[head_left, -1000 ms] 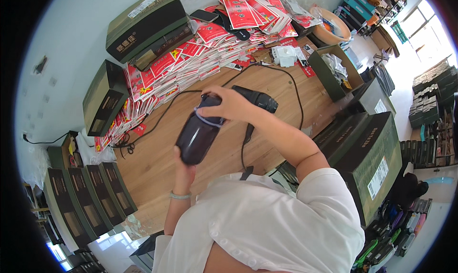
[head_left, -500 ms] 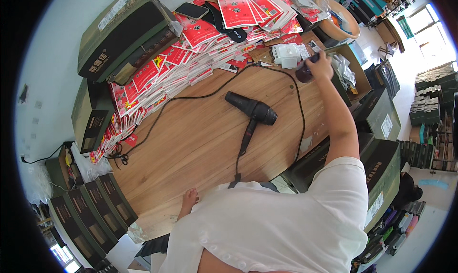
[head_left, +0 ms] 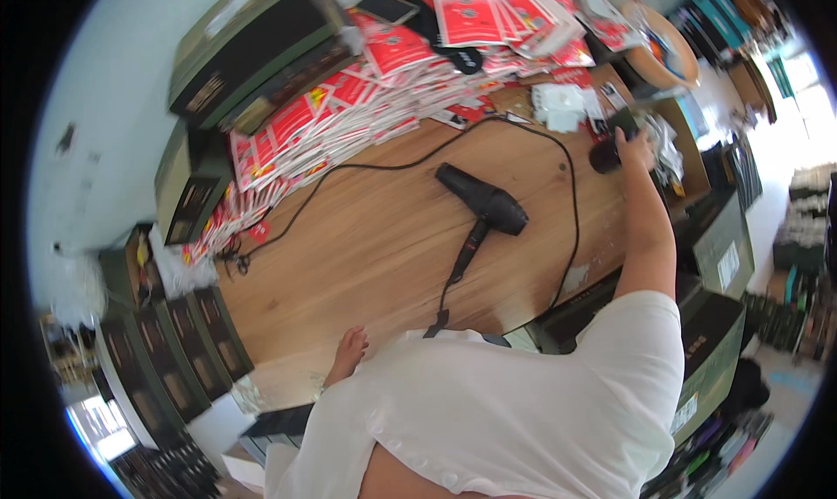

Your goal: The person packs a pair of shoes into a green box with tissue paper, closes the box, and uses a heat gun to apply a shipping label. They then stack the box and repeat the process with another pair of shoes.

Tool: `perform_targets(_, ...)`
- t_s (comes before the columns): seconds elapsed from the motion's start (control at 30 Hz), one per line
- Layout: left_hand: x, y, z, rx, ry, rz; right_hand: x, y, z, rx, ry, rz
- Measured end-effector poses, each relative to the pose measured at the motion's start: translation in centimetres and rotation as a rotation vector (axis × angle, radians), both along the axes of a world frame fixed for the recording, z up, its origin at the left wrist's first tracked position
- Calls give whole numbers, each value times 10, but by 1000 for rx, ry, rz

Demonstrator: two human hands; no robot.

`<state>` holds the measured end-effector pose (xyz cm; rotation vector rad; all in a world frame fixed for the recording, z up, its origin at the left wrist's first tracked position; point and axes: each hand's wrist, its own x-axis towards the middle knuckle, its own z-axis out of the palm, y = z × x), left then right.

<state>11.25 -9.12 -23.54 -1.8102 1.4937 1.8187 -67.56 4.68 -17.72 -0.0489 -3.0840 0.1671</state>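
Note:
At the far right of the wooden table (head_left: pixel 349 246), my right hand (head_left: pixel 638 147) is closed round a dark, round container (head_left: pixel 603 156), its exact kind too blurred to tell. An open cardboard box (head_left: pixel 696 154) stands right beside that hand, with crumpled clear plastic (head_left: pixel 666 146) in it. My left hand (head_left: pixel 350 352) rests near the table's front edge, fingers loosely apart and nothing in them. Between the hands, a black hair dryer (head_left: pixel 493 209) lies on the tabletop, its handle toward me. Its black cord (head_left: pixel 410 159) loops across the table.
Stacked red-and-white packets (head_left: pixel 349 106) cover the back, with a phone (head_left: pixel 387 9) and black insoles (head_left: pixel 453 54) on top. White plastic pieces (head_left: pixel 558 106) lie near a beige basin (head_left: pixel 663 50). Dark green boxes (head_left: pixel 253 54) line the left; more boxes (head_left: pixel 711 342) stand at right.
The whole view has shifted, so the table sits further right in the picture. My right hand, still on the dark container, has moved slightly right and toward me. The hair dryer stays put.

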Motion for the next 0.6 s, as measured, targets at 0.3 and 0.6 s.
perform_targets(0.3, 32, 59, -28, -302, 85, 15, 182, -119, 1, -443, 604, 792)
perform_targets(0.6, 100, 172, -13, -416, -72, 463, 538, -97, -118, -148, -319, 1800)
